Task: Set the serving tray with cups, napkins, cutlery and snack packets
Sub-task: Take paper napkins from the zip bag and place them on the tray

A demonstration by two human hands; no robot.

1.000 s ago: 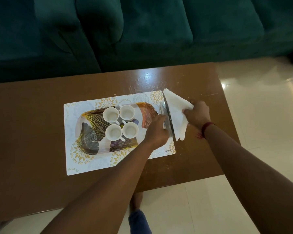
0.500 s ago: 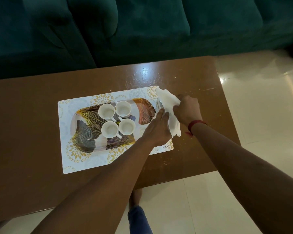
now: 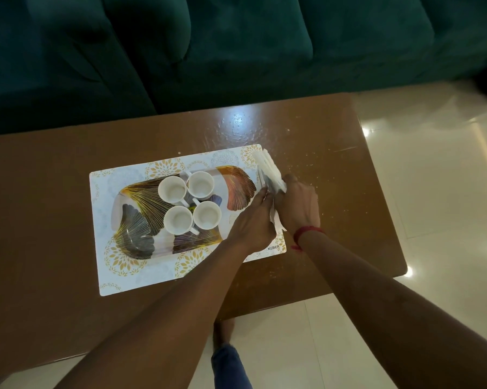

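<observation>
A leaf-patterned serving tray (image 3: 141, 200) lies on a white placemat (image 3: 104, 270) on the brown table. Several white cups (image 3: 172, 189) stand in a cluster on the tray. At the tray's right end a white napkin (image 3: 267, 167) is folded around metal cutlery (image 3: 266, 182), of which only a sliver shows. My left hand (image 3: 252, 223) presses against the bundle from the left. My right hand (image 3: 300, 206) closes on it from the right. Both hands hide the bundle's lower part.
A dark green sofa (image 3: 236, 51) runs along the far side of the table (image 3: 40, 192). Shiny tiled floor (image 3: 433, 192) lies to the right. My foot and trouser leg (image 3: 228, 360) show below the table's near edge.
The napkin lay spread open to the right of the cutlery. My right hand has folded it leftward over the cutlery, and both hands have come together on the bundle.
</observation>
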